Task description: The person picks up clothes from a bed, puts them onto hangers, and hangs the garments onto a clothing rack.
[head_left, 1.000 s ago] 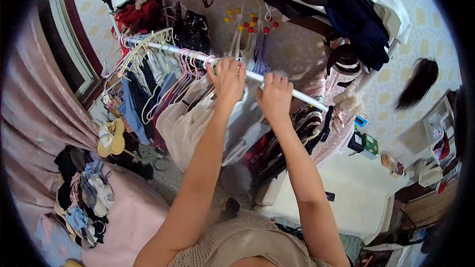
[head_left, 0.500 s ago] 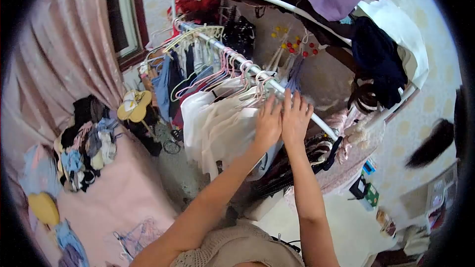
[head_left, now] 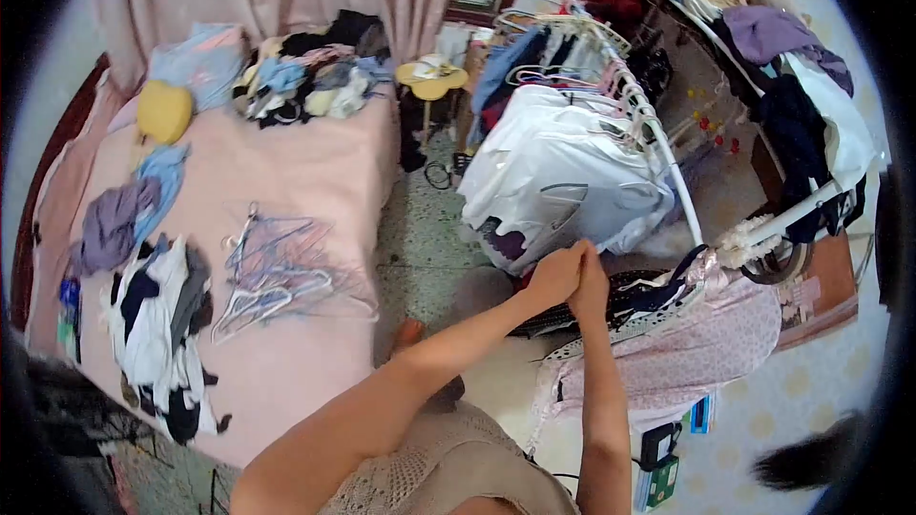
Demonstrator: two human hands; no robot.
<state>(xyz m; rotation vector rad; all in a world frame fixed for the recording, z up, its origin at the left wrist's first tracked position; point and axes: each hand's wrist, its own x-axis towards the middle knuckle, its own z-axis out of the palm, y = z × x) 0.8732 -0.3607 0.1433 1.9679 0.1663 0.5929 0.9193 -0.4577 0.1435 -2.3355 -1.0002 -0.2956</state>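
Note:
My left hand and my right hand are together in front of the hanging clothes, near the lower end of the white rail. They touch each other, with fingers pressed together; whether anything is between them is too small to tell. White shirts hang from the rail just beyond my hands. Dark patterned clothing hangs beside my right hand, and a pink patterned garment is farther right.
On the left stands a bed with a pink cover. It bears a pile of hangers, heaps of clothes and a yellow cushion. A yellow stool stands beyond the speckled floor.
The view has swung left, showing more of the bed. My hands have come off the rail and met in front of the clothes. The white shirts now appear closer together.

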